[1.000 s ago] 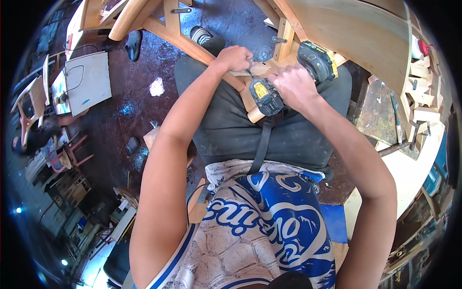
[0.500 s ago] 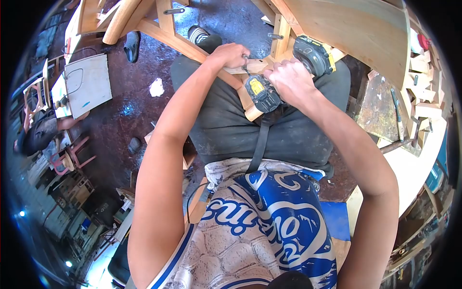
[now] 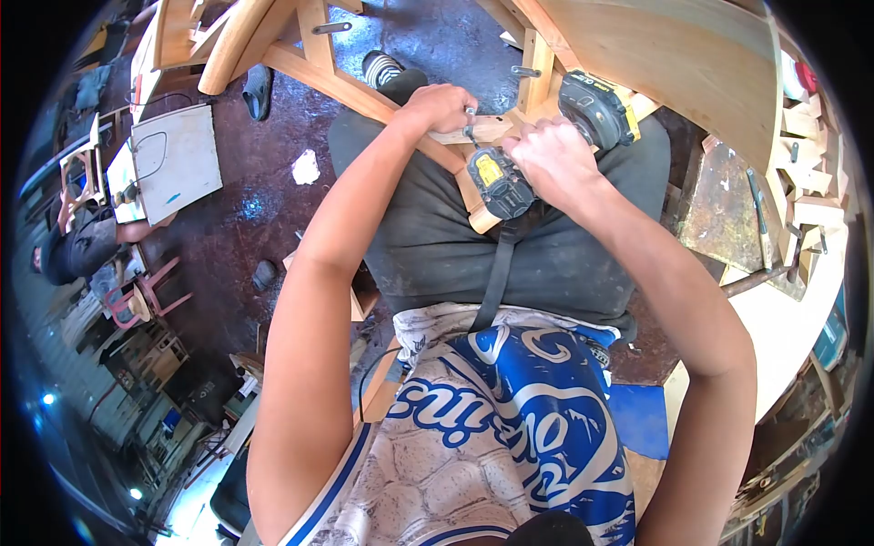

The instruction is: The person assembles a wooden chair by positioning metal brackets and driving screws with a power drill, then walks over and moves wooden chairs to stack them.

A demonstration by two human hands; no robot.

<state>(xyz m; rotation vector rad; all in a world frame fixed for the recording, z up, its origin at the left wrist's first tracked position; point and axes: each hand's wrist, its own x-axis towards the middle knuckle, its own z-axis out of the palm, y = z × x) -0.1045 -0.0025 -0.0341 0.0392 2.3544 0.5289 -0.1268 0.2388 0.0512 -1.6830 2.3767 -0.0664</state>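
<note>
Head: chunky drill [image 3: 501, 188]; wooden frame [image 3: 350, 89]

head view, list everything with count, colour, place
power drill: one, black and yellow, centre
wooden frame: one, tan, top
curved panel: one, tan, upper right
wood blocks: several, pale, far right
long-handled tool: one, dark, right
blue sheet: one, blue, lower right
board: one, white, left
scrap: one, white, left
sandal: one, dark, upper left
striped footwear: one, black-and-white, top
chair: one, pink, left
clutter: uncounted, mixed, lower left, too dim
co-worker: one, dark clothes, far left
trousers: one pair, dark grey, centre
shirt: one, white and blue, bottom centre
left hand: one, bare, by the drill's tip
right hand: one, bare, round the drill's grip
</note>
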